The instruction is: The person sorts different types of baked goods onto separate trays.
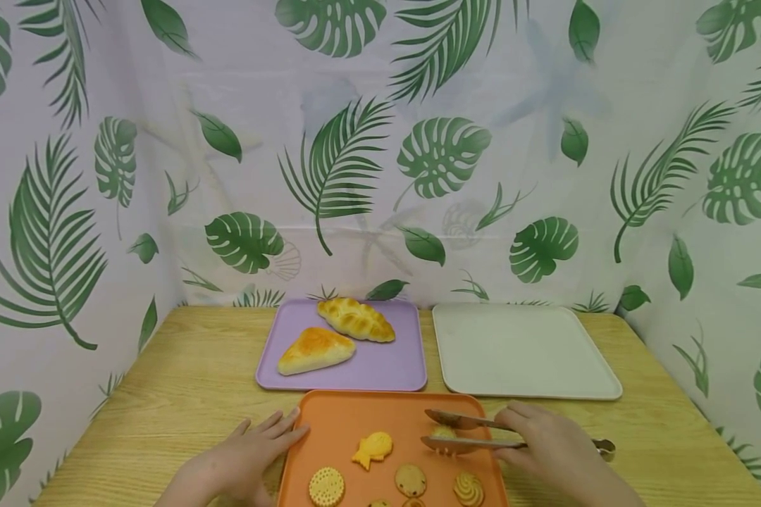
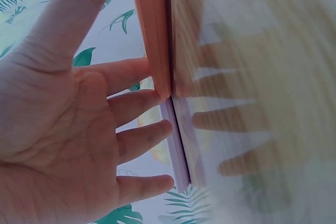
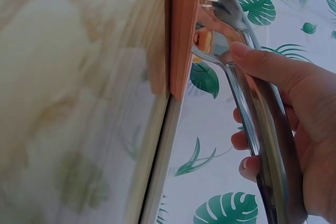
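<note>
In the head view my right hand (image 1: 548,447) grips metal tongs (image 1: 475,442), whose jaws lie either side of a small yellow piece (image 1: 444,431) on the orange tray (image 1: 355,405). Whether the jaws touch that piece is unclear. The right wrist view shows my thumb and fingers around the tongs (image 3: 257,103) beside the orange tray's edge (image 3: 185,35). My left hand (image 1: 244,454) rests with fingers spread at the tray's left rim; in the left wrist view its fingertips meet the orange edge (image 2: 152,35). A fish-shaped cookie (image 1: 374,448), a round dotted cookie (image 1: 326,486) and a swirl cookie (image 1: 468,489) lie on the tray.
Behind the orange tray, a purple tray (image 1: 393,366) holds a triangular bread (image 1: 316,351) and a braided bread (image 1: 356,320). A white tray (image 1: 523,352) stands at the back right of the wooden table (image 1: 146,408). Leaf-patterned cloth (image 1: 355,267) surrounds the back and sides.
</note>
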Action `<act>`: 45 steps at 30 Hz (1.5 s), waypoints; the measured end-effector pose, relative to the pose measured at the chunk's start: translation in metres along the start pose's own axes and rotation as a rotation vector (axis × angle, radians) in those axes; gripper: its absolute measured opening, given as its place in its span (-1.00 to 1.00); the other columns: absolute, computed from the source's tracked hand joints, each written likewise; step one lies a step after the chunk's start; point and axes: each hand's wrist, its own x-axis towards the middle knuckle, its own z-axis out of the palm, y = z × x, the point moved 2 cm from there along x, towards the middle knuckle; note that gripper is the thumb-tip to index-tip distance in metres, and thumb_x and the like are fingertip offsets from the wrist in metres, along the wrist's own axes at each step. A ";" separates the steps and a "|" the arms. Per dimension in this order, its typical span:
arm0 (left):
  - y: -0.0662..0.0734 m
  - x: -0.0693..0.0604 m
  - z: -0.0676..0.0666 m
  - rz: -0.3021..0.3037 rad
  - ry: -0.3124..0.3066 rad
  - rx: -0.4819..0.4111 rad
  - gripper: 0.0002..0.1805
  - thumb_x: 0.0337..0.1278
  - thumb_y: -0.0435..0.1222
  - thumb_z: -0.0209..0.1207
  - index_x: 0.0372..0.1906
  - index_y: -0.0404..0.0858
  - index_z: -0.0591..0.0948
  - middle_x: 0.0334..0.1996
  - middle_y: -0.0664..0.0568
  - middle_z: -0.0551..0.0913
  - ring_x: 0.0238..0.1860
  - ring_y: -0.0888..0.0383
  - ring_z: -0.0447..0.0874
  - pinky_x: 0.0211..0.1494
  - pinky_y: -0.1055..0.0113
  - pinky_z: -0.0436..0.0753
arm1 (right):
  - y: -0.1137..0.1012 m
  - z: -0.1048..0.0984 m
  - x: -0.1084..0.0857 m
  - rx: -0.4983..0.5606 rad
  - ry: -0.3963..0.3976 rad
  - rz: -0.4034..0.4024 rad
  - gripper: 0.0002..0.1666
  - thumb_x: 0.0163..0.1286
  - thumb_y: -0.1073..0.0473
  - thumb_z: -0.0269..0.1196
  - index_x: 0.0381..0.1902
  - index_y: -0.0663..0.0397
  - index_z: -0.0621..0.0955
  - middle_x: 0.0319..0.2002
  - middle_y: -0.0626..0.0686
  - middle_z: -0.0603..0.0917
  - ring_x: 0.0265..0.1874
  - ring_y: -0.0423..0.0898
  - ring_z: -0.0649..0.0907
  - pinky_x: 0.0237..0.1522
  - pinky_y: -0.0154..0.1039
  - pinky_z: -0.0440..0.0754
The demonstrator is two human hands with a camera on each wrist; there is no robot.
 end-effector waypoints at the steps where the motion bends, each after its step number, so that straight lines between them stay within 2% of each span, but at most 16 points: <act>1: 0.000 0.000 0.000 -0.001 0.001 0.003 0.23 -0.37 0.29 0.41 0.52 -0.06 0.18 0.55 -0.08 0.08 0.54 -0.21 0.00 0.36 -0.48 0.03 | 0.000 0.000 0.001 -0.001 0.004 -0.006 -0.65 0.02 -0.14 0.48 -0.28 -0.24 0.61 -0.37 -0.26 0.62 -0.48 -0.33 0.60 -0.54 -0.41 0.51; 6: 0.000 0.001 0.000 -0.002 0.006 0.013 0.25 -0.37 0.32 0.40 0.52 -0.07 0.18 0.55 -0.08 0.09 0.54 -0.21 0.01 0.36 -0.47 0.04 | 0.001 0.000 0.005 -0.016 0.036 -0.026 -0.66 0.02 -0.12 0.48 -0.29 -0.22 0.62 -0.40 -0.26 0.57 -0.49 -0.34 0.56 -0.56 -0.42 0.47; 12: -0.001 0.001 0.001 0.001 0.010 0.023 0.25 -0.37 0.34 0.38 0.52 -0.07 0.18 0.54 -0.09 0.10 0.54 -0.21 0.01 0.36 -0.47 0.05 | 0.004 -0.001 0.010 -0.028 0.049 -0.006 -0.65 0.01 -0.12 0.49 -0.29 -0.20 0.63 -0.41 -0.24 0.58 -0.50 -0.36 0.55 -0.56 -0.44 0.47; 17: -0.002 0.002 0.002 -0.004 0.009 0.025 0.25 -0.37 0.35 0.38 0.53 -0.06 0.17 0.55 -0.07 0.10 0.54 -0.20 0.01 0.36 -0.48 0.06 | 0.008 -0.003 0.015 -0.042 0.115 -0.031 -0.67 -0.02 -0.08 0.51 -0.34 -0.18 0.63 -0.43 -0.26 0.56 -0.52 -0.36 0.54 -0.54 -0.45 0.49; 21: -0.001 0.001 0.001 0.002 0.008 0.020 0.25 -0.36 0.32 0.39 0.53 -0.06 0.16 0.55 -0.07 0.08 0.54 -0.21 0.01 0.36 -0.48 0.06 | 0.014 -0.004 0.019 -0.059 0.135 -0.013 -0.66 -0.03 -0.08 0.52 -0.33 -0.18 0.64 -0.42 -0.26 0.58 -0.50 -0.33 0.57 -0.53 -0.45 0.51; 25: 0.001 -0.001 0.000 0.014 0.013 0.013 0.26 -0.36 0.33 0.39 0.53 -0.09 0.16 0.55 -0.09 0.08 0.54 -0.23 0.01 0.35 -0.48 0.06 | 0.021 -0.007 0.025 -0.081 0.144 0.022 -0.65 -0.04 -0.09 0.53 -0.33 -0.18 0.65 -0.44 -0.28 0.56 -0.50 -0.37 0.52 -0.54 -0.43 0.51; 31: 0.001 -0.001 0.000 0.011 0.017 0.005 0.26 -0.36 0.34 0.38 0.52 -0.09 0.16 0.55 -0.09 0.10 0.54 -0.22 0.02 0.35 -0.48 0.06 | 0.032 -0.011 0.032 -0.104 0.173 0.050 -0.64 -0.04 -0.08 0.53 -0.32 -0.13 0.67 -0.44 -0.25 0.57 -0.53 -0.36 0.51 -0.59 -0.42 0.46; 37: 0.000 -0.001 0.001 0.012 0.023 0.014 0.25 -0.37 0.35 0.38 0.52 -0.07 0.17 0.55 -0.08 0.10 0.54 -0.22 0.02 0.34 -0.49 0.07 | 0.049 -0.014 0.037 -0.112 0.160 0.092 -0.62 0.00 -0.07 0.50 -0.27 -0.05 0.67 -0.40 -0.17 0.62 -0.53 -0.30 0.55 -0.59 -0.39 0.45; 43: -0.002 0.000 0.002 0.010 0.026 0.003 0.27 -0.40 0.39 0.36 0.53 -0.06 0.17 0.55 -0.08 0.09 0.54 -0.22 0.01 0.35 -0.48 0.06 | 0.070 -0.013 0.039 -0.117 0.212 0.108 -0.61 -0.02 -0.04 0.52 -0.29 -0.01 0.64 -0.42 -0.15 0.61 -0.57 -0.31 0.49 -0.61 -0.38 0.42; 45: 0.002 -0.001 0.000 0.003 0.017 0.003 0.26 -0.38 0.34 0.39 0.52 -0.09 0.17 0.55 -0.09 0.09 0.54 -0.21 0.02 0.36 -0.47 0.06 | 0.077 -0.012 0.038 -0.119 0.227 0.120 -0.60 -0.03 -0.04 0.52 -0.30 0.01 0.64 -0.41 -0.13 0.62 -0.58 -0.30 0.49 -0.63 -0.38 0.40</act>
